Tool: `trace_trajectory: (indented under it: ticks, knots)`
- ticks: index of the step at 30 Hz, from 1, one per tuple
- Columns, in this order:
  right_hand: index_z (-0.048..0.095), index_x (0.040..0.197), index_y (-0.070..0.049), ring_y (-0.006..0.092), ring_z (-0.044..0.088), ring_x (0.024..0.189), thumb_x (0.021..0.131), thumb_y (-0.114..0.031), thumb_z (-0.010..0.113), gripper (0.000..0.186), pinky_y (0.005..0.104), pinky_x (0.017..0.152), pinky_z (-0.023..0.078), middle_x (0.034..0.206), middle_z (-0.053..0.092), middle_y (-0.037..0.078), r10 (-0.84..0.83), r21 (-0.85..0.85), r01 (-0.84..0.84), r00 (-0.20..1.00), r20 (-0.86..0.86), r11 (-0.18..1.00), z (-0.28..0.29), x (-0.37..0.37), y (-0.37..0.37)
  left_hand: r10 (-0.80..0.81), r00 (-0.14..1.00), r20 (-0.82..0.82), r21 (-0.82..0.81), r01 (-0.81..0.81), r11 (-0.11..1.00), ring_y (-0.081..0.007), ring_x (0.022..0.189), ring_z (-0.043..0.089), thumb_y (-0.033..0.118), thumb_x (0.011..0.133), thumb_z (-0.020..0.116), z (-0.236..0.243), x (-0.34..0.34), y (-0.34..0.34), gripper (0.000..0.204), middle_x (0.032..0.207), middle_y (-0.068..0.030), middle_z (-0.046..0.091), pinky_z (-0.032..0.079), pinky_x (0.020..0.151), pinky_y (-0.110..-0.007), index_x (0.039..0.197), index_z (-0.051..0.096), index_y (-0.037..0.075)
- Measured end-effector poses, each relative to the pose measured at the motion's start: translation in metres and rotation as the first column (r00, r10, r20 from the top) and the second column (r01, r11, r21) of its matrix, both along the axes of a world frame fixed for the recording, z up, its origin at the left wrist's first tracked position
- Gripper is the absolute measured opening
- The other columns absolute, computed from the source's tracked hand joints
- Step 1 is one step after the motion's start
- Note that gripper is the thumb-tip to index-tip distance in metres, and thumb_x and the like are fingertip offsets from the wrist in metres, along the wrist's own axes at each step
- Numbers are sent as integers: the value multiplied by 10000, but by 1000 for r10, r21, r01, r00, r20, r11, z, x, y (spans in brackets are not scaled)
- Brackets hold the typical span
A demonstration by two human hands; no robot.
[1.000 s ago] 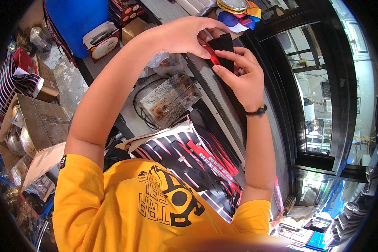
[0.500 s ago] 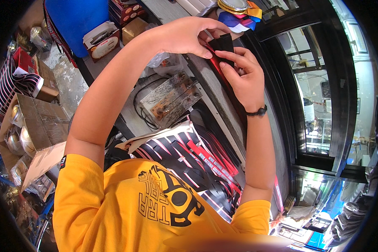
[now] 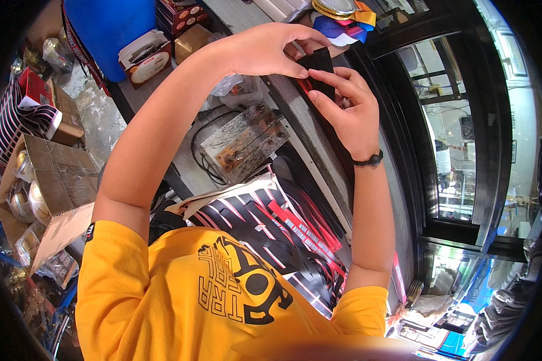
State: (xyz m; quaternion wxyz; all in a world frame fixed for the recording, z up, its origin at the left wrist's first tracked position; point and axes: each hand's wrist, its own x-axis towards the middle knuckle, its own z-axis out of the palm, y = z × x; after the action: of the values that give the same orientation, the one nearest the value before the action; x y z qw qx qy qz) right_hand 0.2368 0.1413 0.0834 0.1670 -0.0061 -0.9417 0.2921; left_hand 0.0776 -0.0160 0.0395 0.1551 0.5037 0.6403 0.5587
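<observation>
Head view: your left hand [image 3: 277, 53] and right hand [image 3: 352, 111] both grip a black strip [image 3: 319, 62], fingertips nearly meeting; your left fingers are partly hidden. The strip sits between your hands, above the grey bench [image 3: 286, 99]. Red ribbons [image 3: 307, 227] lie nearer your body.

White capitals run along the red ribbons [image 3: 307, 231] well below the right hand [image 3: 350, 108]. Farther below the hands, the yellow shirt [image 3: 174, 289] bears outlined black capitals beside bold black characters. Well left of the left hand [image 3: 274, 51], a dark red strap [image 3: 83, 55] carries pale capitals; the nearer box's [image 3: 147, 65] red label is too small to read.
</observation>
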Motion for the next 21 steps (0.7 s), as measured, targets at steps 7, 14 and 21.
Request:
trace_trajectory:
  ticks: [7, 14, 21]
  knots:
    - [775, 1127, -121, 146, 633, 854, 831, -58, 691, 314, 258, 716, 500, 1088, 637, 93, 5, -32, -6, 999, -47, 999, -4, -3, 1, -40, 998, 56, 3, 40, 999, -162, 1025, 608, -30, 804, 757, 0, 0, 0, 688, 1228, -79, 621, 507, 946, -308, 1431, 566, 179]
    - [782, 1095, -107, 205, 655, 926, 835, -20, 636, 310, 303, 783, 530, 1090, 632, 118, 60, -78, -65, 996, -69, 995, -8, -4, 4, -95, 992, 88, 17, 93, 995, -174, 1102, 608, -133, 758, 724, -1, -2, 0, 776, 1285, -78, 595, 504, 1036, -324, 1443, 552, 189]
    - [765, 1131, -60, 108, 607, 967, 892, 23, 632, 286, 222, 806, 487, 1167, 584, 64, 53, -60, -54, 998, -20, 997, -9, -3, 7, -85, 993, 78, -26, 87, 996, -177, 1173, 586, -175, 742, 680, 1, -2, 0, 826, 1324, -63, 583, 492, 1094, -338, 1467, 522, 187]
